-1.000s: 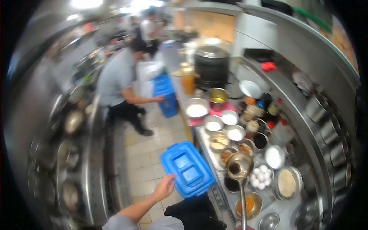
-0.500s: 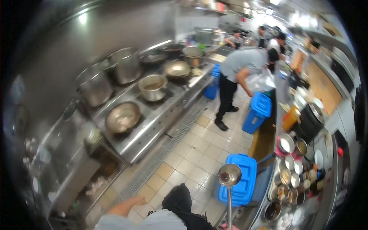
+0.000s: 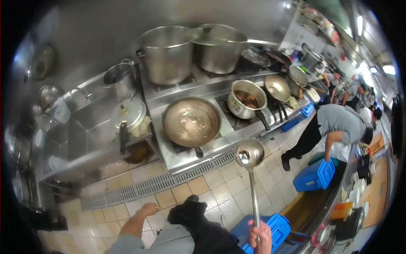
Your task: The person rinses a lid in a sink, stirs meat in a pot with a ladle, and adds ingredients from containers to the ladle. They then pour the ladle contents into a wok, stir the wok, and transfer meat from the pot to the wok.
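My right hand [image 3: 260, 235] is wrapped round the handle of a metal ladle [image 3: 250, 154], whose bowl is raised over the tiled floor. A small bright patch shows inside the bowl. My left hand [image 3: 149, 209] hangs low over the floor near the drain grate, its fingers partly curled and too small to read clearly; nothing visible is in it. Beyond both hands, a wok [image 3: 191, 122] with some liquid and pale bits sits on the stove. To its right is a saucepan [image 3: 247, 100] with dark contents.
Two tall pots [image 3: 165, 55] stand at the back of the stove. A sink [image 3: 91, 127] is on the left, with a lidded pot [image 3: 129, 115] at its edge. A person [image 3: 338, 122] bends over a blue bin [image 3: 315, 175] on the right. Another blue bin [image 3: 277, 230] is beside my right hand.
The view has turned left toward the stove and sink. My right hand, earlier mostly out of frame, now shows on the ladle. The ladle's bowl looks emptier of dark liquid.
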The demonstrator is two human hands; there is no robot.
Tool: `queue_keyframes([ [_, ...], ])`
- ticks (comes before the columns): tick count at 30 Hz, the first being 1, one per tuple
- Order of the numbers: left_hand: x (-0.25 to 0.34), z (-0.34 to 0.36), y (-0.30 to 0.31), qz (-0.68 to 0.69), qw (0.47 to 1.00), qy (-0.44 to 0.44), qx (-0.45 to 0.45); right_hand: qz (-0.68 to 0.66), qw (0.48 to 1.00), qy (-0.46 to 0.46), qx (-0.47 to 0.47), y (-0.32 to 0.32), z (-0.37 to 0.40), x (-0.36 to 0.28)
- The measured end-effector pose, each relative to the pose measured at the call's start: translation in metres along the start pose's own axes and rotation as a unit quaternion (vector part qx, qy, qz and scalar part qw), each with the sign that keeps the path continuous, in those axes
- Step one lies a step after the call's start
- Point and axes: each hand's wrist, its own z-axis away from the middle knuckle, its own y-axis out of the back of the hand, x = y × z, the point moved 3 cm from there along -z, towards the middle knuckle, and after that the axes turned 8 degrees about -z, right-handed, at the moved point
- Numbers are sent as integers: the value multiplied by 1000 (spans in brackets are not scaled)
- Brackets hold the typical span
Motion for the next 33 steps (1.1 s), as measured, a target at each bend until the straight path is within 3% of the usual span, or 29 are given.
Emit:
queue_keyframes([
  [4, -30, 27, 13, 77, 991, 104, 39, 139, 982, -86, -93, -41, -119, -24],
  [6, -29, 46, 24, 143, 977, 150, 52, 216, 967, -77, -115, -69, -175, -17],
  [8, -26, 59, 28, 213, 955, 196, 69, 351, 926, -40, -130, -94, -219, -6],
  [9, -27, 65, 27, 234, 945, 209, 88, 355, 924, -45, -131, -96, -240, 5],
  [11, -23, 86, 28, 261, 930, 232, 111, 471, 872, 38, -126, -104, -275, 20],
  [14, -11, 112, 25, 198, 935, 230, 184, 487, 862, 66, -128, -118, -296, 25],
  [16, -12, 125, -6, 304, 891, 271, 200, 527, 833, 102, -135, -126, -314, 25],
  [17, -10, 131, -15, 305, 890, 272, 200, 565, 802, 140, -134, -127, -322, 25],
  [20, -2, 132, -55, 283, 907, 256, 180, 527, 803, 220, -173, -95, -367, 52],
  [21, -5, 131, -77, 238, 920, 222, 220, 533, 800, 225, -159, -95, -359, 34],
  [23, 6, 124, -91, 194, 926, 190, 261, 570, 784, 130, -211, -116, -335, 7],
  [25, 28, 134, -109, 167, 940, 197, 224, 583, 765, 123, -245, -94, -331, 1],
  [26, 38, 140, -134, 175, 934, 216, 225, 565, 781, 102, -246, -92, -316, -8],
  [27, 48, 139, -154, 165, 924, 229, 257, 546, 797, 82, -244, -88, -302, -15],
  [29, 67, 134, -177, 156, 909, 243, 301, 570, 774, 73, -265, -74, -295, -24],
  [31, 95, 124, -192, -5, 971, 127, 203, 556, 774, 58, -299, -56, -296, -25],
  [33, 116, 128, -192, -11, 975, 117, 188, 521, 795, 59, -305, -36, -313, -12],
])
